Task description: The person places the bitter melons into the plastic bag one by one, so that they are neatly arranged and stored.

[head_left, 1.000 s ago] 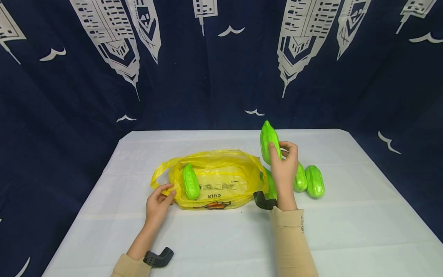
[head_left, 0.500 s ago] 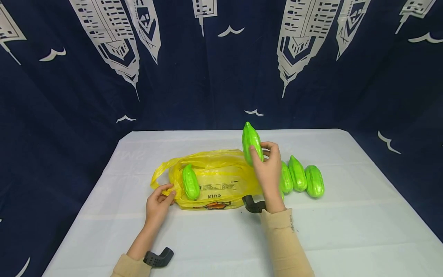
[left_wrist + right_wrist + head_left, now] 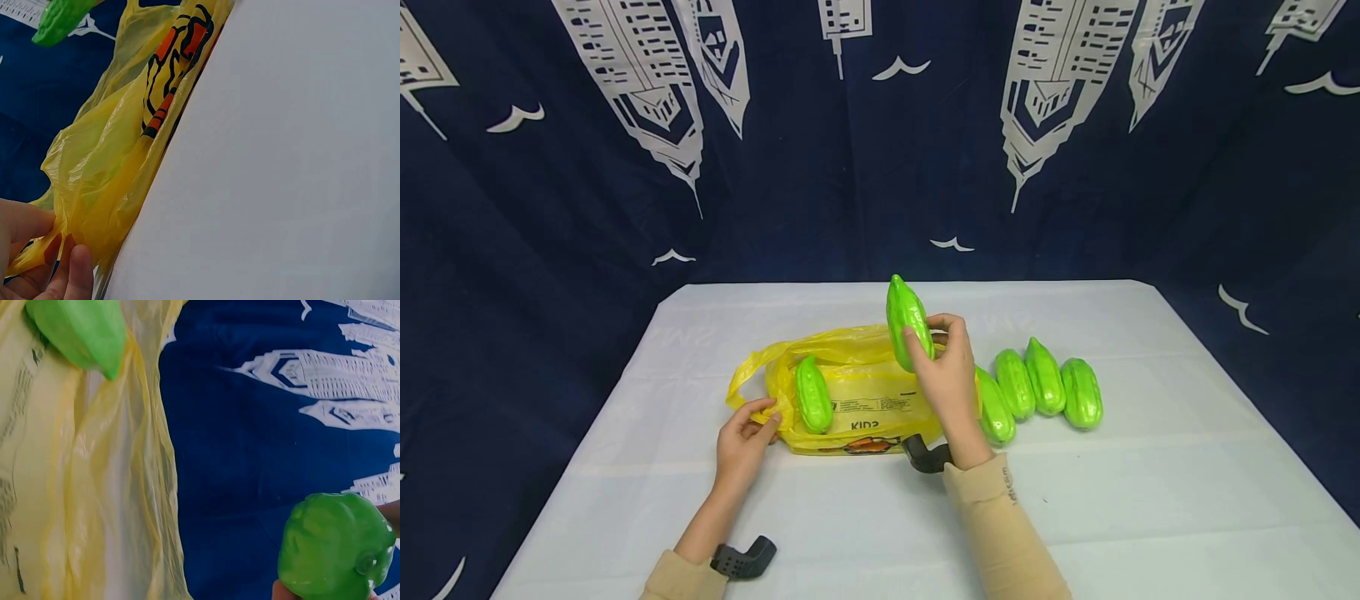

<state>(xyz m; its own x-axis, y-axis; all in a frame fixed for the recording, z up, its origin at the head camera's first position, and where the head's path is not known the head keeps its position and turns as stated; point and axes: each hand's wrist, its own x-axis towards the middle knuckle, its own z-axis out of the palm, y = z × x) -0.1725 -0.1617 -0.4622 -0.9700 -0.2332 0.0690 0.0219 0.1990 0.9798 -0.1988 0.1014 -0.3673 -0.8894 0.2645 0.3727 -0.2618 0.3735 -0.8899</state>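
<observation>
- Right hand (image 3: pixel 951 375): thumb and fingers close around the lower part of a green fruit-shaped piece (image 3: pixel 908 323).
- Held piece, position: raised clear of the table (image 3: pixel 850 533), pointed end up, slightly tilted; in the head view it overlaps the far rim of the yellow bag (image 3: pixel 842 343).
- Held piece, appearance: bright lime green, glossy, elongated, with lengthwise ridges and a tapered tip. The right wrist view shows a lobed end with a small, darker round spot and white highlights.
- Left hand (image 3: pixel 743 446): thumb and fingers pinch the bag's near left edge.
- Bag: thin, translucent, creased plastic, mouth open; dark lettering inside, an orange-and-black print on the near side.
- Bag contents: one similar ridged green piece (image 3: pixel 813 396) lies towards the left.
- Right of the bag: a row of four matching green pieces (image 3: pixel 1043 377) on the table, each leaning slightly left; the leftmost is partly hidden.
</observation>
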